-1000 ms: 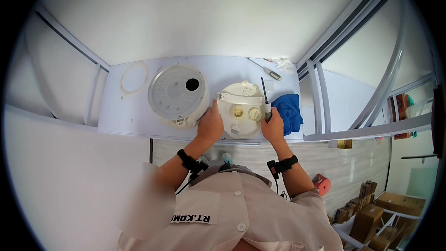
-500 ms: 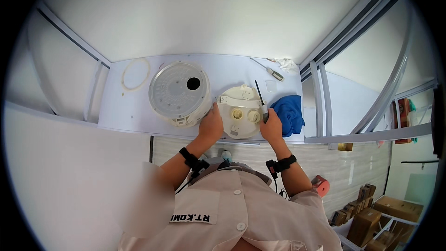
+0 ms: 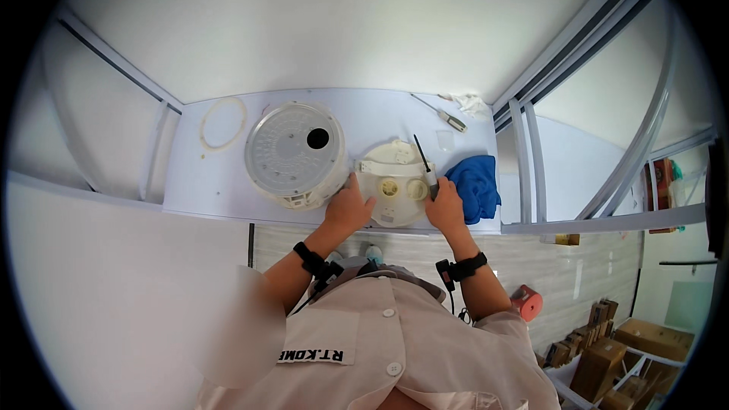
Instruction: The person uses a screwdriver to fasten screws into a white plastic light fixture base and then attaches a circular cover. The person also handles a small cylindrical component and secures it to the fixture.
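On a white worktop, a white drum-shaped housing with a grey disc on top stands left of a round cream cover. A shift of the left hand leftward could knock the housing, since the gap there is narrow. The cover, with 2 round fittings, lies between the 2 hands at the worktop's front edge; a hard push toward the person could tip it off. The black-shafted screwdriver slants over the cover's right side and could scratch it if the grip slackens. A blue cloth, just right, could snag the right hand.

The left hand is partly open, thumb apart from the fingers, apparently steadying the cover's left rim without gripping it. The right hand is closed around the screwdriver's handle, its tip pointing away from the person.
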Demonstrator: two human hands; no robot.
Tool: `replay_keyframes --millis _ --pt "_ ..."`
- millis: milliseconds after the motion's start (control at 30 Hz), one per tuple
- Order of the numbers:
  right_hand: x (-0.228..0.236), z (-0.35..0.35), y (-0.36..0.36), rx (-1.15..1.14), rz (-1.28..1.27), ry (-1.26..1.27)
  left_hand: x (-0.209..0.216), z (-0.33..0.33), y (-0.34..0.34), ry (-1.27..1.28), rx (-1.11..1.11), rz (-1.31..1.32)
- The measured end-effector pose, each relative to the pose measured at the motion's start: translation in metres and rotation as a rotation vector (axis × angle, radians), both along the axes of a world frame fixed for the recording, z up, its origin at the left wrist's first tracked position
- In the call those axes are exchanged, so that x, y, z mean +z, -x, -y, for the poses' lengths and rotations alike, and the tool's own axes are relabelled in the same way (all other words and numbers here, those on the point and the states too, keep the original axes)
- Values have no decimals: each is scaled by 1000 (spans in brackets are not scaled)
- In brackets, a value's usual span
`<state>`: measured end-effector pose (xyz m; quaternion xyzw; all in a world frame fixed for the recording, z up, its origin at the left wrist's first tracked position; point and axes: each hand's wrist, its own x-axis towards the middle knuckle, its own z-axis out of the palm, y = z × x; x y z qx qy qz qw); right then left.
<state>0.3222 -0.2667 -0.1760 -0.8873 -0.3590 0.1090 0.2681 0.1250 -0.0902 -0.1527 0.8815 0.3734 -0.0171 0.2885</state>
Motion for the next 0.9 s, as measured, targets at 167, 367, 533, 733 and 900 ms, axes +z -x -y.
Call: replay_keyframes --millis 167,367,533,733,900 --pt "25 4 -8 -6 48 38 37 -6 4 145 -44 -61" --pt "92 -4 -4 97 -83 -131 56 -3 16 83 -117 237" --pt "167 -14 16 212 -351 -285 125 3 15 275 -144 363" --pt "189 -24 27 416 -350 -549 171 -1 28 154 -118 561" --pt "194 -35 29 492 -340 -683 173 -32 47 -303 72 681"
